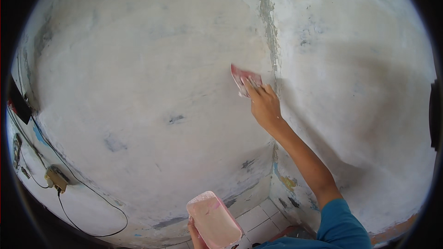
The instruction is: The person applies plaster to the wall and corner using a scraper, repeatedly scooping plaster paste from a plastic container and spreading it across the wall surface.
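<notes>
My right hand (pixel 266 106) is raised with its fingers closed on a red putty spreader (pixel 247 74), smeared with whitish paste. The spreader lies against the left wall (pixel 138 78), just left of the corner. Low in front of me, my left hand (pixel 193 228) grips the left side of a pink rectangular tub (pixel 214 221). Pale paste coats the inside of the tub and its far rim. Most of the left hand's fingers are hidden by the tub.
The inside corner (pixel 267 23) has a rough grey vertical strip. The right wall (pixel 350 101) carries my arm's shadow. Cables (pixel 83 180) and a beige socket box (pixel 56 178) hang at the far left. White floor tiles (pixel 258 219) lie below the corner.
</notes>
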Motion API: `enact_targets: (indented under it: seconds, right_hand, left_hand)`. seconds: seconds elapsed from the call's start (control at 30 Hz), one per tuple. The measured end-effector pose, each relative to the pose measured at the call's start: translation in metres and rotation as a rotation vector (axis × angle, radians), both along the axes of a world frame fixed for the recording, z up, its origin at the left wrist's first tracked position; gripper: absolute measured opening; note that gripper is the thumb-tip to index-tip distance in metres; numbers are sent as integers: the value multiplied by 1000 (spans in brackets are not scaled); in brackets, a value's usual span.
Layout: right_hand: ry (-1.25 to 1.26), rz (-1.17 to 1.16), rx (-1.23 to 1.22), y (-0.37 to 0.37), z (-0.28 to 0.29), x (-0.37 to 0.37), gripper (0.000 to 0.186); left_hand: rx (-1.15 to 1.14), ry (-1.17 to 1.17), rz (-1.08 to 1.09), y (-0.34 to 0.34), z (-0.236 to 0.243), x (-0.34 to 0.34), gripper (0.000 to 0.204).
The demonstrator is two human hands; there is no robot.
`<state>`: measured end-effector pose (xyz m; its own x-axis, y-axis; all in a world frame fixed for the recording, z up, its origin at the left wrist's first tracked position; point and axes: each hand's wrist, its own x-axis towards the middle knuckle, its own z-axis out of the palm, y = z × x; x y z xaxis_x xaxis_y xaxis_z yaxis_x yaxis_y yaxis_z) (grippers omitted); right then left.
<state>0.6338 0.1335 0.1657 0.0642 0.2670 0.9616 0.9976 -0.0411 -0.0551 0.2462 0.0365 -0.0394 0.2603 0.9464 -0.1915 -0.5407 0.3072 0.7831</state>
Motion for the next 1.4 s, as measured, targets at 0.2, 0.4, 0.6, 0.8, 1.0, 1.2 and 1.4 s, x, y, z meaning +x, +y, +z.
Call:
enact_targets:
  seconds: [0.2, 0.4, 0.6, 0.8, 1.0, 1.2, 1.4]
  right_hand:
    - [94, -35, 81, -30, 91, 38, 54]
    - [-126, -21, 129, 17, 71, 17, 53]
    - [-171, 41, -49, -19, -50, 14, 52]
    - [20, 47, 50, -20, 65, 20, 53]
    - [-145, 4, 17, 11, 16, -12, 58]
    - [-81, 185, -166, -26, -33, -44, 57]
    - [-180, 105, 120, 14, 95, -76, 56]
  left_hand:
    - [-60, -5, -62, -2, -3, 17, 72]
    - [19, -15, 4, -19, 22, -5, 65]
    - [52, -67, 3, -19, 18, -9, 59]
    - [-21, -186, -50, -25, 28, 1, 60]
    - [25, -145, -9, -18, 20, -14, 60]
    - [-1, -162, 23, -7, 26, -33, 61]
    - [8, -124, -15, -2, 25, -47, 64]
